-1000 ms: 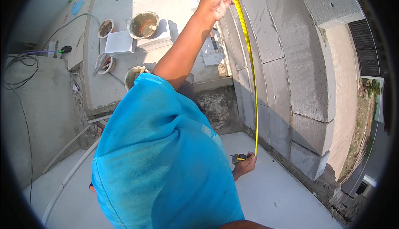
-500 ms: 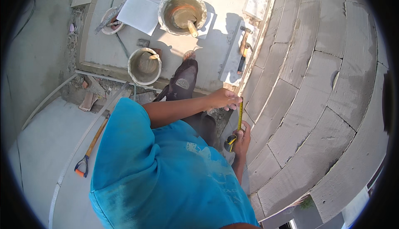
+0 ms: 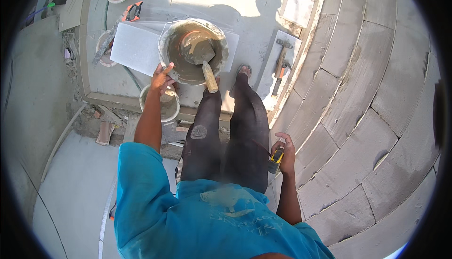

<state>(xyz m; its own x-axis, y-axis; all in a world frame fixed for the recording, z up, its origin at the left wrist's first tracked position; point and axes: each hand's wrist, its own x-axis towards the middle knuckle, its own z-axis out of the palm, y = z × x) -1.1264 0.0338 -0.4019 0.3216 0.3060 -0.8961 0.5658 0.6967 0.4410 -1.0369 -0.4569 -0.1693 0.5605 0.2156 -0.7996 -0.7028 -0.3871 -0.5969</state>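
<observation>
Beside blockwork (image 3: 348,136), right hand (image 3: 286,154) grips tape measure (image 3: 276,160) slanting forward lengthwise, left hand (image 3: 162,78) bucket (image 3: 170,54).

Your hands (image 3: 161,78): two. Your tape measure (image 3: 276,160): one. Buckets (image 3: 177,71) before you: four, one large, three smaller. Wooden tool handles (image 3: 210,79) in buckets: two. Hammers (image 3: 279,63): two. Orange-handled saw (image 3: 126,15): one.

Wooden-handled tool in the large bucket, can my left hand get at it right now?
Probably yes: the left hand is at the rim of the large bucket, and the wooden handle juts over the edge, uncovered.
</observation>
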